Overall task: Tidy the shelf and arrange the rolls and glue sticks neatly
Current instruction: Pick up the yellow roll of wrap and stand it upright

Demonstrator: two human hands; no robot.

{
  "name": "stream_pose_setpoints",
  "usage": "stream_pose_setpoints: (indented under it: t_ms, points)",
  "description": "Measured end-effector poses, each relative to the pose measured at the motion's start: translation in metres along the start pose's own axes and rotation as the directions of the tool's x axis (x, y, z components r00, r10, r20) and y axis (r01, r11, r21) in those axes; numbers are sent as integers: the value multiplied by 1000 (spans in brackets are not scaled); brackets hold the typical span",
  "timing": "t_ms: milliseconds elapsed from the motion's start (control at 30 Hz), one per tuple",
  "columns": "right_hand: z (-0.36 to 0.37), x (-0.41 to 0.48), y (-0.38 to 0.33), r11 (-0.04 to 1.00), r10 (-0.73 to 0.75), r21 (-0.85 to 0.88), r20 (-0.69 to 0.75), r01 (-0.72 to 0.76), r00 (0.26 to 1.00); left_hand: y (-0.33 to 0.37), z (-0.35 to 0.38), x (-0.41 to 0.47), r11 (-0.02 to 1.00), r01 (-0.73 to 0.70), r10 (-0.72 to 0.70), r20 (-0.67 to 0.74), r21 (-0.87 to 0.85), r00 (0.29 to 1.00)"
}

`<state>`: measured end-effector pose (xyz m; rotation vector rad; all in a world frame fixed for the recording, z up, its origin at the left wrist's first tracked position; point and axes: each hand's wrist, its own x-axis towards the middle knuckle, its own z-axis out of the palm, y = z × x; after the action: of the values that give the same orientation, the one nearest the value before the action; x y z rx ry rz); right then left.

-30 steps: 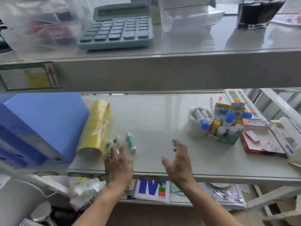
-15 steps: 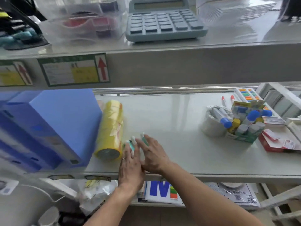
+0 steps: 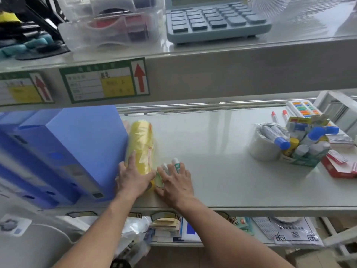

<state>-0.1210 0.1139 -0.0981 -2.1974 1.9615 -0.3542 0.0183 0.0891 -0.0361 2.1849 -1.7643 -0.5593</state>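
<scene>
A yellow wrapped roll (image 3: 142, 141) lies on the white shelf (image 3: 222, 171) beside the blue file boxes. My left hand (image 3: 133, 176) rests flat on the roll's near end, fingers spread. Just right of it, several green-and-white glue sticks (image 3: 175, 164) lie side by side. My right hand (image 3: 176, 184) lies over them with fingers apart; only their far caps show. At the right, a white tape roll (image 3: 259, 147) holds blue-capped markers, next to a green box of glue sticks (image 3: 307, 151).
Blue file boxes (image 3: 63, 151) fill the shelf's left side. A red packet (image 3: 340, 165), red pens (image 3: 278, 116) and a paint set (image 3: 304, 109) sit at the far right. The upper shelf carries a calculator (image 3: 212, 20) and clear trays (image 3: 114, 22). Papers lie on the lower shelf (image 3: 193, 229).
My left hand moved from the glue sticks onto the yellow roll's near end. My right hand came in from the right and now covers the glue sticks, which sit closer to the roll.
</scene>
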Motion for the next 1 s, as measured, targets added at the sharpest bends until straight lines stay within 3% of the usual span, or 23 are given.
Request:
stream_pose_setpoints:
  t_ms: [233,533,833,1000]
  points:
    - [-7,-20,22,999,35,19,-35,-35,999,16,13,-21,1000,-17,17,-36,-3,999]
    - [-38,-76,110,976,214,-19,-88,-216,973,82,48,-75,995,-70,71,24,-65,997]
    - [-80,-138,206,896,440,-14,-115,-445,890,175,102,-136,982,-151,164,113,-116,980]
    - [-95,-162,258,802,593,29,-157,-597,790,221,129,-165,979,-148,165,119,-141,979]
